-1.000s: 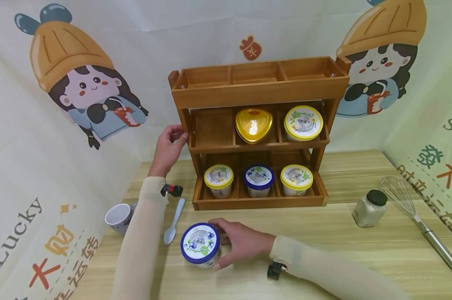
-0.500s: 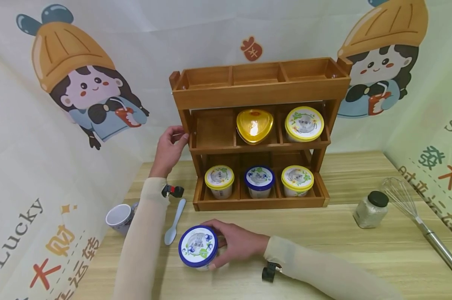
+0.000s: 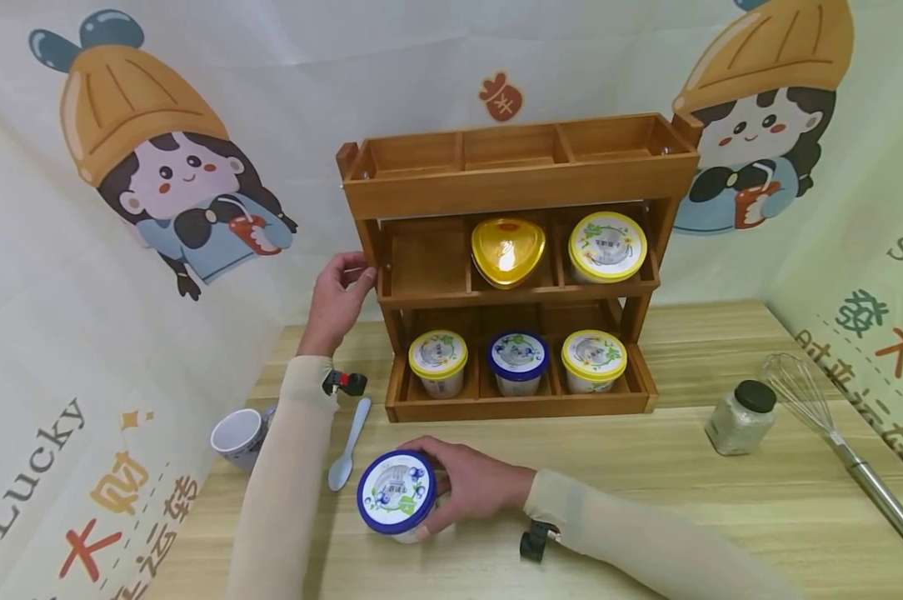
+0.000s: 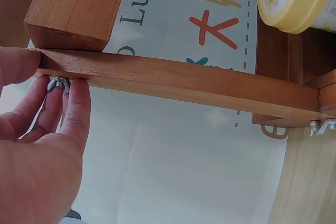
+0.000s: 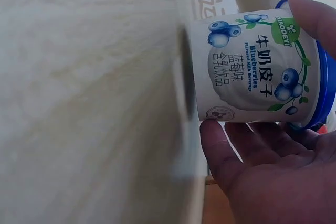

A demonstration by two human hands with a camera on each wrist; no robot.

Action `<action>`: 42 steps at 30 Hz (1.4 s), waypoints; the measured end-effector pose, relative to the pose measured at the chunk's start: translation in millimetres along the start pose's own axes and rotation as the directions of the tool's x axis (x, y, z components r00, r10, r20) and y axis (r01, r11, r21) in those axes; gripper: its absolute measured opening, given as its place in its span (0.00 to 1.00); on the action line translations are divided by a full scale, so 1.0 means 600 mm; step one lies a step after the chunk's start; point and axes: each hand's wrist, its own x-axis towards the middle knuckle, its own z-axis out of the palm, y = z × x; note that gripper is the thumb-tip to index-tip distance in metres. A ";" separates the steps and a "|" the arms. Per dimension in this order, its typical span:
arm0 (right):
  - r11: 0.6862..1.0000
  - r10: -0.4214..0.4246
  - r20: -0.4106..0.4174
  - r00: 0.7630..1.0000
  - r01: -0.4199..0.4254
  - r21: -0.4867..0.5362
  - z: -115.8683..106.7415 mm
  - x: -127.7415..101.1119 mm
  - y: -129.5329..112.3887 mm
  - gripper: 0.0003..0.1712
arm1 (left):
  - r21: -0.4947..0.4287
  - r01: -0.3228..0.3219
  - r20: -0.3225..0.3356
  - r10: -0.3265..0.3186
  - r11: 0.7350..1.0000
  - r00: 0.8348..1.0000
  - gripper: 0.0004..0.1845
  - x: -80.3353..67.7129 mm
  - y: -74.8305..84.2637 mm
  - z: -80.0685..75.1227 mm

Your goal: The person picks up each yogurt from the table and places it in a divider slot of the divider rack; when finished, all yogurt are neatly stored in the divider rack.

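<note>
My right hand (image 3: 466, 487) grips a blue-lidded blueberry yogurt cup (image 3: 396, 493) near the table's front edge; the right wrist view shows the fingers and thumb wrapped round the white cup (image 5: 254, 74). My left hand (image 3: 341, 293) holds the left post of a wooden three-tier rack (image 3: 515, 179). In the left wrist view its fingers (image 4: 73, 108) pinch a metal wing nut (image 4: 58, 83) under the rack's wooden rail (image 4: 173, 77). The rack's left middle compartment (image 3: 424, 258) holds nothing.
The middle shelf carries a yellow triangular tub (image 3: 507, 250) and a yellow-lidded cup (image 3: 606, 245). Three cups (image 3: 516, 358) stand on the bottom shelf. A mug (image 3: 237, 435) and blue spoon (image 3: 348, 442) lie left; a spice jar (image 3: 740, 417) and whisk (image 3: 834, 433) lie right.
My right hand has closed round the blueberry cup and drawn it slightly left and toward me. The left hand has stayed on the rack.
</note>
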 end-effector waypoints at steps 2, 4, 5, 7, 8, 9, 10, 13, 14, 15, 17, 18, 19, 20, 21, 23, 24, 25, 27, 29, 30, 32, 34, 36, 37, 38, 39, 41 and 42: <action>1.000 -0.004 -0.013 1.000 0.004 -0.019 -0.004 -0.002 -0.003 0.57 | 0.003 0.001 0.000 -0.001 1.000 1.000 0.22 0.000 0.000 0.001; 0.999 -0.007 -0.032 0.999 0.005 -0.054 -0.008 -0.005 -0.008 0.58 | 0.005 0.002 0.001 -0.002 1.000 1.000 0.22 0.000 -0.001 0.001; 0.998 -0.007 -0.041 0.999 0.004 -0.068 -0.011 -0.006 -0.012 0.58 | 0.007 0.003 0.001 -0.003 1.000 1.000 0.22 0.000 -0.001 0.001; 0.997 -0.006 -0.053 0.999 0.002 -0.071 -0.017 -0.009 -0.019 0.59 | 0.013 0.004 0.001 -0.004 1.000 1.000 0.22 0.000 -0.003 0.000; 0.998 -0.004 -0.059 0.998 0.000 -0.067 -0.020 -0.010 -0.023 0.59 | 0.013 0.003 0.002 -0.003 1.000 1.000 0.22 0.000 -0.003 0.000; 0.998 -0.009 -0.067 0.998 0.005 -0.057 -0.024 -0.011 -0.027 0.59 | 0.013 0.002 0.003 -0.002 1.000 1.000 0.23 0.000 -0.004 0.001; 0.999 -0.013 -0.071 0.997 0.010 -0.041 -0.028 -0.012 -0.030 0.59 | 0.013 0.000 0.003 -0.001 1.000 1.000 0.23 0.000 -0.005 0.001; 0.999 -0.038 -0.083 0.996 0.038 0.002 -0.040 -0.014 -0.040 0.60 | 0.015 -0.004 0.002 0.004 1.000 1.000 0.22 0.000 -0.004 0.001; 0.999 -0.049 -0.091 0.995 0.049 0.002 -0.045 -0.014 -0.043 0.60 | 0.015 -0.005 0.000 0.005 1.000 1.000 0.22 0.000 -0.003 0.001; 0.998 -0.058 -0.099 0.993 0.058 -0.001 -0.049 -0.015 -0.046 0.60 | 0.014 -0.006 -0.001 0.006 1.000 1.000 0.22 0.000 -0.003 0.001; 0.998 -0.069 -0.118 0.991 0.067 -0.018 -0.058 -0.018 -0.052 0.59 | 0.015 -0.009 -0.004 0.009 1.000 1.000 0.22 0.000 -0.002 0.001; 0.997 -0.079 -0.130 0.988 0.075 -0.036 -0.062 -0.019 -0.055 0.59 | 0.015 -0.009 -0.006 0.009 1.000 1.000 0.22 0.000 -0.002 0.001; 0.995 -0.089 -0.143 0.986 0.082 -0.053 -0.065 -0.020 -0.058 0.59 | 0.015 -0.009 -0.008 0.009 1.000 1.000 0.22 0.000 -0.002 0.001; 0.993 -0.102 -0.155 0.983 0.092 -0.068 -0.069 -0.021 -0.060 0.59 | 0.015 -0.008 -0.009 0.008 1.000 1.000 0.22 0.001 -0.002 0.001; 0.992 -0.115 -0.166 0.979 0.104 -0.075 -0.072 -0.022 -0.063 0.59 | 0.019 -0.007 -0.009 0.007 1.000 1.000 0.23 0.001 -0.003 0.001; 0.988 -0.141 -0.183 0.973 0.125 -0.094 -0.079 -0.024 -0.069 0.60 | 0.029 -0.003 -0.010 0.003 1.000 1.000 0.23 0.000 -0.003 0.001; 0.986 -0.152 -0.191 0.970 0.134 -0.101 -0.082 -0.024 -0.072 0.60 | 0.032 -0.001 -0.012 0.001 0.999 1.000 0.23 0.000 -0.004 0.000; 0.985 -0.157 -0.197 0.968 0.139 -0.102 -0.085 -0.025 -0.075 0.60 | 0.037 0.002 -0.012 -0.002 0.999 1.000 0.23 0.000 -0.004 0.000; 0.983 -0.170 -0.212 0.962 0.150 -0.109 -0.091 -0.026 -0.081 0.60 | 0.043 0.006 -0.012 -0.005 0.999 1.000 0.24 0.000 -0.005 0.000; 0.978 -0.188 -0.232 0.954 0.161 -0.131 -0.097 -0.026 -0.086 0.60 | 0.046 0.009 -0.011 -0.008 0.999 1.000 0.24 -0.001 -0.005 0.000; 0.975 -0.199 -0.240 0.950 0.169 -0.142 -0.100 -0.026 -0.089 0.60 | 0.044 0.010 -0.010 -0.010 0.999 1.000 0.24 -0.001 -0.005 0.000; 0.969 -0.220 -0.259 0.940 0.180 -0.169 -0.105 -0.025 -0.096 0.60 | 0.043 0.012 -0.010 -0.012 0.999 1.000 0.24 -0.001 -0.005 0.001; 0.962 -0.244 -0.274 0.931 0.197 -0.187 -0.111 -0.023 -0.104 0.60 | 0.038 0.011 -0.009 -0.011 0.999 1.000 0.24 0.000 -0.005 0.001; 0.959 -0.259 -0.285 0.923 0.209 -0.193 -0.116 -0.020 -0.113 0.59 | 0.035 0.013 -0.008 -0.012 0.999 1.000 0.24 0.000 -0.004 0.001; 0.958 -0.263 -0.291 0.920 0.213 -0.192 -0.118 -0.019 -0.117 0.58 | 0.033 0.014 -0.008 -0.013 0.999 1.000 0.24 0.000 -0.004 0.001; 0.957 -0.268 -0.297 0.916 0.217 -0.194 -0.121 -0.018 -0.122 0.58 | 0.029 0.014 -0.007 -0.014 0.999 1.000 0.24 0.000 -0.004 0.001; 0.956 -0.273 -0.303 0.913 0.223 -0.188 -0.124 -0.016 -0.126 0.58 | 0.027 0.015 -0.005 -0.015 1.000 1.000 0.24 0.000 -0.004 0.001; 0.957 -0.274 -0.321 0.906 0.224 -0.184 -0.129 -0.014 -0.134 0.58 | 0.029 0.018 -0.002 -0.018 0.999 1.000 0.24 -0.001 -0.004 0.001; 0.958 -0.274 -0.331 0.903 0.225 -0.180 -0.132 -0.012 -0.137 0.58 | 0.028 0.019 -0.002 -0.019 0.999 1.000 0.24 -0.001 -0.003 0.002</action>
